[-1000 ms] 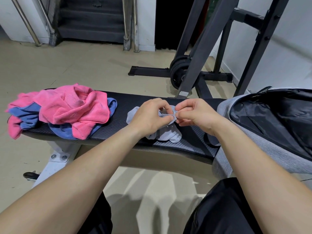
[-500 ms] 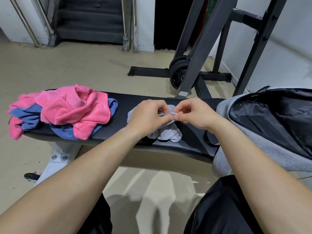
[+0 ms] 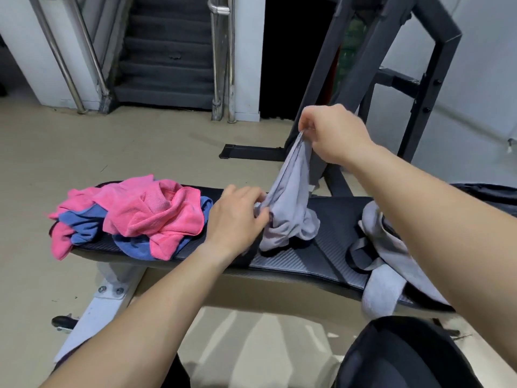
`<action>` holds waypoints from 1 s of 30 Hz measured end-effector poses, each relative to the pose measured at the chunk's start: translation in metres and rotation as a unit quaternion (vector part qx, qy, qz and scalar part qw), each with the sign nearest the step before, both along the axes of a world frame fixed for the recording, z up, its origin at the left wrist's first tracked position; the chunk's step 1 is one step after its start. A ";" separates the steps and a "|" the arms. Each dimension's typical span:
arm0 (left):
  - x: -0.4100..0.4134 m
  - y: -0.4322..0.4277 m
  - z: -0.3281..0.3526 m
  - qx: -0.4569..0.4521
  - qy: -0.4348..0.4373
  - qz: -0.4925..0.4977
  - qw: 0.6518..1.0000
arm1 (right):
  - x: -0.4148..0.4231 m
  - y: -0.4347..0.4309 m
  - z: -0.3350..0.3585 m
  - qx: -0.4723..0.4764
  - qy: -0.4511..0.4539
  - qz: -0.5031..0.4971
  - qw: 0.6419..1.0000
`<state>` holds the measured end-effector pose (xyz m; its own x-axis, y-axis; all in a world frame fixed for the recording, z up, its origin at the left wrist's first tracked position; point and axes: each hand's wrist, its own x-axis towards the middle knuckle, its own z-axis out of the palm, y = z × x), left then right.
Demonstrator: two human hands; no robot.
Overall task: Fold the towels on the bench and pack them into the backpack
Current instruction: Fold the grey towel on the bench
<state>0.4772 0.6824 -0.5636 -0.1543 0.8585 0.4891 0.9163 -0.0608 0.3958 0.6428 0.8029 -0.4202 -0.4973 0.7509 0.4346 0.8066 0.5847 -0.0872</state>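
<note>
The task looks to be near its start: no towel in view lies folded, and none can be seen inside the backpack (image 3: 383, 292), which sits at the right end of the worktop (image 3: 316, 264) with most of it hidden behind the right forearm. The step in hand appears to be opening out the grey towel (image 3: 291, 208) for its 1st fold. The right hand (image 3: 333, 135) pinches the towel's top edge and holds it high above the worktop, while the left hand (image 3: 237, 217) grips a bunch of the same cloth lower down, just above the surface. The towel's crumpled bottom end rests on the worktop between the 2 hands. Left to do, by this view: fold this towel, fold the rest, then pack them all. Counted: 1 grey towel, 1 backpack, and a tangled heap at the left end of pink towel (image 3: 156, 217) and blue towel (image 3: 81, 222) cloth — at least 2 pieces, though the tangle hides the exact number.
</note>
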 end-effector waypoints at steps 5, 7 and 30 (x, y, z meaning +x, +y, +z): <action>-0.005 -0.012 0.002 -0.102 -0.053 -0.041 0.993 | 0.005 0.002 0.019 -0.010 0.062 0.017 0.998; -0.007 -0.012 -0.002 -0.145 -0.053 -0.060 0.986 | 0.009 -0.002 0.010 -0.041 0.029 0.035 0.998; 0.060 0.036 0.017 -0.027 -0.317 -0.143 0.937 | 0.060 -0.021 -0.025 -0.236 0.051 0.099 0.965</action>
